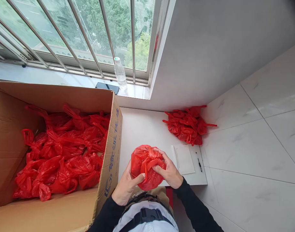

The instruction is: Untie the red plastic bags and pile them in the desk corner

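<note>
Close to my body I hold a red plastic bag (148, 166), knotted at the top and rounded by contents I cannot see. My left hand (128, 185) cups it from the lower left, thumb across the front. On its right side, my right hand (168, 169) grips the bag near the knot with thumb and fingers. To the left, a large open cardboard box (112, 145) contains many red knotted bags (65, 151). A pile of red bags (187, 124) lies at the table's far right, against the wall.
Paper sheets (185, 159) and a black pen (199, 163) lie on the white table (142, 129), right of my hands. A clear bottle (120, 73) and a phone (107, 87) rest on the sill below the barred window. Tiled wall (258, 145) borders the right.
</note>
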`<state>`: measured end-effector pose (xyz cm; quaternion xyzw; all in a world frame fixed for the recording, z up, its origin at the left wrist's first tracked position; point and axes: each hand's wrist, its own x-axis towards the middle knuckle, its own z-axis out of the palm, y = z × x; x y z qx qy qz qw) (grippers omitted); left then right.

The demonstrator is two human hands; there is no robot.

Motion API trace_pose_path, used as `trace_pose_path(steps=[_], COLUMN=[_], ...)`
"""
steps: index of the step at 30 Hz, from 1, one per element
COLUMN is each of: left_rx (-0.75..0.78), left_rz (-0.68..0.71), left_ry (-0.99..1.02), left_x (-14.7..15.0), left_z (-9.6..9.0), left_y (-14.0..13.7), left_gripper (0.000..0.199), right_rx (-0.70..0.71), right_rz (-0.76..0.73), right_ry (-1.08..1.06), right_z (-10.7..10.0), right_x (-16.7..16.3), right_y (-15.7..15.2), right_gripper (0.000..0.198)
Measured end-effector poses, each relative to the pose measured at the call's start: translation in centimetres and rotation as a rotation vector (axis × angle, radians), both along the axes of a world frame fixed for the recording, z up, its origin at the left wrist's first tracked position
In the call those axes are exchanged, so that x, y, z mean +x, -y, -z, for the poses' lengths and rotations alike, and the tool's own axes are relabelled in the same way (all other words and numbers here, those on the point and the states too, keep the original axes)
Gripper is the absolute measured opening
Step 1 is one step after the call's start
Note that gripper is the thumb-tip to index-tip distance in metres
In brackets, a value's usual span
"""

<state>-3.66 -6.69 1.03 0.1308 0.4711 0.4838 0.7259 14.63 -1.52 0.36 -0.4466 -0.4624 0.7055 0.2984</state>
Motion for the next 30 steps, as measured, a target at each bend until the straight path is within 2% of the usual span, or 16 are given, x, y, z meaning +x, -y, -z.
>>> trace_pose_path(steps=[3, 6, 8, 12, 15, 18, 20, 22, 24, 26, 28, 30], left_rx=[-0.028, -0.181, -0.226, -0.119, -0.116, -0.121, -0.092, -0.065, -0.082, -0.099, -0.067, -0.030], left_rz=[-0.016, -0.012, -0.006, -0.026, -0.050, -0.063, -0.038, 0.010, 0.044, 0.034, 0.010, 0.028], left_ry=[0.014, 0.092, 0.162, 0.175, 0.100, 0.092, 0.123, 0.147, 0.044, -0.248, -0.516, -0.483], left_x=[-0.1, 0.1, 0.4, 0.7, 0.6, 0.5, 0.6, 0.7, 0.7, 0.6, 0.6, 0.7], left_z=[0.5, 0.7, 0.4, 0.0, 0.0, 0.0, 0.0, -0.1, -0.2, -0.6, -1.3, -2.1], left_y=[-0.1, -0.1, -0.1, -0.1, 0.0, 0.0, 0.1, 0.5, 1.0, 1.6, 1.8, 1.7], left_gripper=[0.063, 0.047, 0.041, 0.049, 0.052, 0.060, 0.070, 0.078, 0.086, 0.085, 0.065, 0.048], right_rx=[-0.011, 0.004, -0.006, -0.072, -0.080, -0.037, -0.032, -0.034, -0.015, 0.009, 0.042, 0.103], right_rz=[-0.062, -0.046, -0.007, -0.042, -0.094, -0.062, -0.008, 0.062, 0.117, 0.133, 0.130, 0.103], right_ry=[0.011, 0.045, 0.064, -0.040, -0.140, -0.074, -0.004, 0.060, 0.131, 0.197, 0.251, 0.316], right_z=[0.0, -0.1, -0.3, -0.9, -1.2, -1.2, -1.1, -1.0, -0.8, -0.8, -1.0, -1.6], right_x=[0.1, 0.0, 0.0, 0.3, 0.6, 0.6, 0.7, 0.7, 0.8, 0.7, 0.3, -0.3], right_y=[-0.1, -0.3, -0.3, -0.3, -0.3, -0.1, 0.1, 0.3, 0.7, 1.0, 1.3, 1.6], right_gripper=[0.068, 0.059, 0.054, 0.074, 0.086, 0.068, 0.052, 0.045, 0.045, 0.046, 0.045, 0.042])
